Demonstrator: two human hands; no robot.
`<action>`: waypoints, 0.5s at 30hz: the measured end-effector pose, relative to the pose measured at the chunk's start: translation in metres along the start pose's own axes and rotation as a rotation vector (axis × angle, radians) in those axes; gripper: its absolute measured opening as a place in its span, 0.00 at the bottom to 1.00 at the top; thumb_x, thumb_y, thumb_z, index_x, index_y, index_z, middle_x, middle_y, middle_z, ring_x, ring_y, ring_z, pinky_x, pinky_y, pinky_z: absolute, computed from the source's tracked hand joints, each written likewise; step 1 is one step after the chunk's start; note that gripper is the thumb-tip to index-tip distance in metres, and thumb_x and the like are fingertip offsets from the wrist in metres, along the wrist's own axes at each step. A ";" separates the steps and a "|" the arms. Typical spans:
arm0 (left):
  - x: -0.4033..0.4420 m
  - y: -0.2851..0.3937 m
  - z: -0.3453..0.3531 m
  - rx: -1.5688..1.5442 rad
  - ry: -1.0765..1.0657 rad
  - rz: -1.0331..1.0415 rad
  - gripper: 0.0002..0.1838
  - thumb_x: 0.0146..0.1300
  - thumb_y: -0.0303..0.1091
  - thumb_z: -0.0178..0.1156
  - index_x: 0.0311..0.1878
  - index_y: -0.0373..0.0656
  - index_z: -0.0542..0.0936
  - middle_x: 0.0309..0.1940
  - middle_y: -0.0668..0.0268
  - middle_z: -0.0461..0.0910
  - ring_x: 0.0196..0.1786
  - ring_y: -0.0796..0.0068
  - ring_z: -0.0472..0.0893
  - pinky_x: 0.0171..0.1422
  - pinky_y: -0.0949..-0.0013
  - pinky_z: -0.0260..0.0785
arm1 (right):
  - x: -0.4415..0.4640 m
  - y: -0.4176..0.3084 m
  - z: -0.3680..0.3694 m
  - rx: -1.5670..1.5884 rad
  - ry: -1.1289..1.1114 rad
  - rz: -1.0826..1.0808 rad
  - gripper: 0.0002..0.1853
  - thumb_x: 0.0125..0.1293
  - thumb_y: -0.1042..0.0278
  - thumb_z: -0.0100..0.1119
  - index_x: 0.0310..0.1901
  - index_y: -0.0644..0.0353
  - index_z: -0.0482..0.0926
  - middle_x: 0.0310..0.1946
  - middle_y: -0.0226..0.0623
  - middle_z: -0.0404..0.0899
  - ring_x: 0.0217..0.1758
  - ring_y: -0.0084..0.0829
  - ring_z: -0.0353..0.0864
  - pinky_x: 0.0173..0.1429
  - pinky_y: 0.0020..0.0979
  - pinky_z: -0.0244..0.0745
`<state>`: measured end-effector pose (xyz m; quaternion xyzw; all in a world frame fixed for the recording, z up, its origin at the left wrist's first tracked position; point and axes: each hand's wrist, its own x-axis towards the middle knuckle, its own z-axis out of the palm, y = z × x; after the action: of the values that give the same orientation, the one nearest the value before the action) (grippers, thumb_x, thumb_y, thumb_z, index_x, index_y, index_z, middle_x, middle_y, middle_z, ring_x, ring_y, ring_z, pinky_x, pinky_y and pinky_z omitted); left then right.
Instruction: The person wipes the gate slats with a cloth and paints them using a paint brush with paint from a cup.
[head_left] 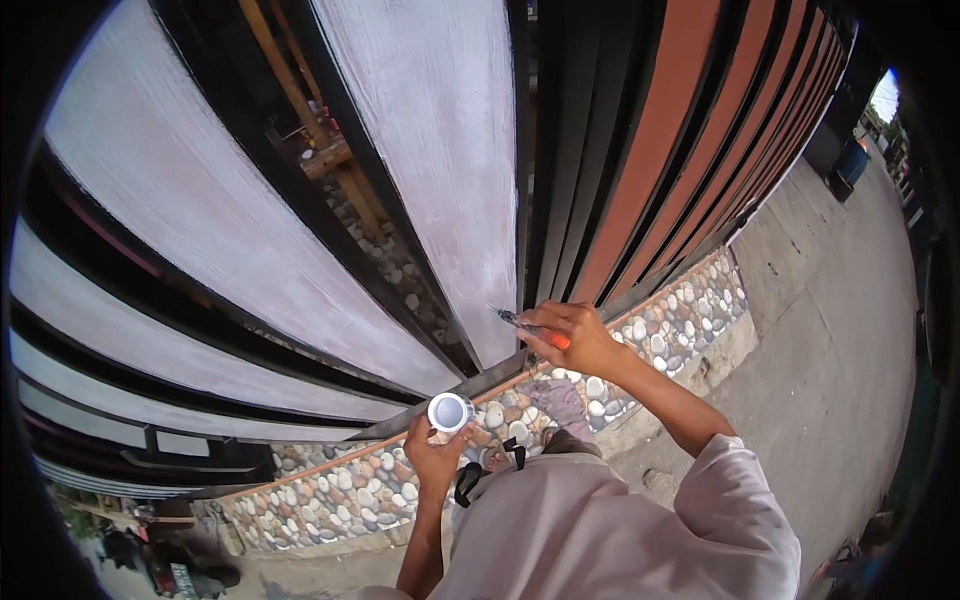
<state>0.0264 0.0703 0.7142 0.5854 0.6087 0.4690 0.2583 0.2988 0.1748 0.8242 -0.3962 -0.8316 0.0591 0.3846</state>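
Note:
My right hand (580, 338) is closed around a small paintbrush (535, 326) with an orange and dark handle. The brush tip is at the right part of a white-painted slat (440, 150), low down; whether it touches the surface I cannot tell. In my left hand (435, 455) is a small white paint cup (450, 412), held upright below the slat's lower end. Pale paint or liquid shows inside the cup. Black frame bars (527, 150) run between the slats.
Reddish-brown slats (640, 150) continue on the right, and more white slats (190, 200) on the left. Below runs a pebble-set ledge (690, 315) with a stained rag (558, 398) on it. Concrete pavement (830, 330) lies to the right. A parked motorcycle (160, 560) stands lower left.

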 end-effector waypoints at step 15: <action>0.013 -0.007 0.003 -0.034 -0.127 -0.002 0.22 0.46 0.29 0.81 0.45 0.38 0.83 0.39 0.62 0.83 0.41 0.72 0.83 0.46 0.67 0.75 | 0.072 -0.049 -0.039 0.022 0.948 -0.033 0.13 0.54 0.78 0.76 0.40 0.64 0.83 0.32 0.38 0.86 0.28 0.25 0.86 0.31 0.21 0.79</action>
<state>0.0234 0.0849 0.7094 0.6089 0.5836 0.4411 0.3067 0.2676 0.1844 0.9143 -0.3622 -0.5699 -0.1256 0.7268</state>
